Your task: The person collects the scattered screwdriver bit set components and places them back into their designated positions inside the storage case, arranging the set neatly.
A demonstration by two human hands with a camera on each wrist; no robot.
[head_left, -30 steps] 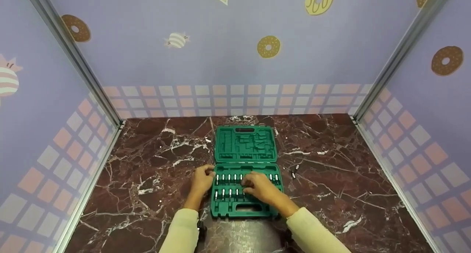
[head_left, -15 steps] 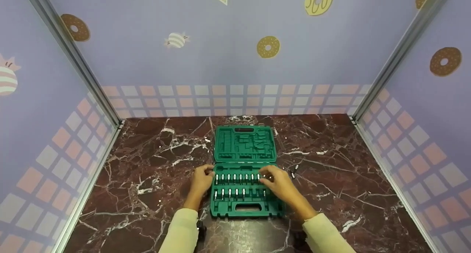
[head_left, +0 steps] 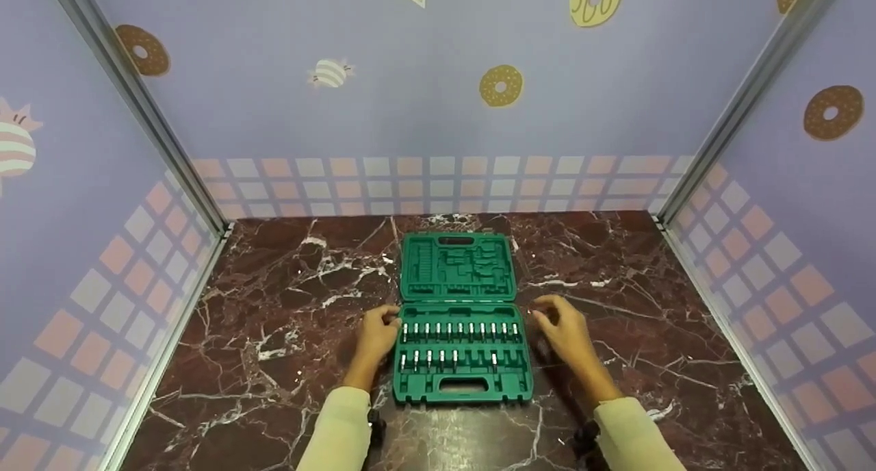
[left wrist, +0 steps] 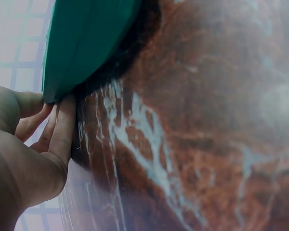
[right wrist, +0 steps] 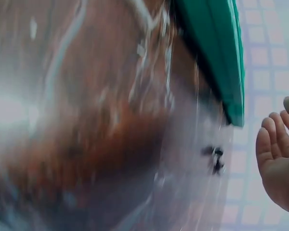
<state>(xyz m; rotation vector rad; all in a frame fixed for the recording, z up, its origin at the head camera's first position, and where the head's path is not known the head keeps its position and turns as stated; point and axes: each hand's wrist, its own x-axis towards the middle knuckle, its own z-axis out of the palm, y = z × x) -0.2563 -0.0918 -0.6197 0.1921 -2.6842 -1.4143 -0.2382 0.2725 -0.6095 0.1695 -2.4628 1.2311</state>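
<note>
A green plastic tool case (head_left: 462, 389) lies unfolded on the table, its lid (head_left: 457, 265) toward the back. Silver socket bits (head_left: 449, 332) fill the upper row of the base; the lower row has several at the left, a bare stretch, and a single bit (head_left: 494, 361) farther right. My left hand (head_left: 376, 331) pinches the case's left edge; the left wrist view shows thumb and fingers at the green corner (left wrist: 62, 86). My right hand (head_left: 564, 331) hovers right of the case, fingers loosely bent and holding nothing. Small dark loose bits (right wrist: 216, 159) lie on the table near it, hidden behind the hand in the head view.
The dark red marbled table (head_left: 308, 307) is enclosed by a back wall (head_left: 438, 115) and side walls with metal corner posts (head_left: 746, 87). Table surface extends on both sides of the case.
My right hand has moved right, from over the bit rows to beside the case, uncovering the upper row's right end. The left hand has stayed at the left edge.
</note>
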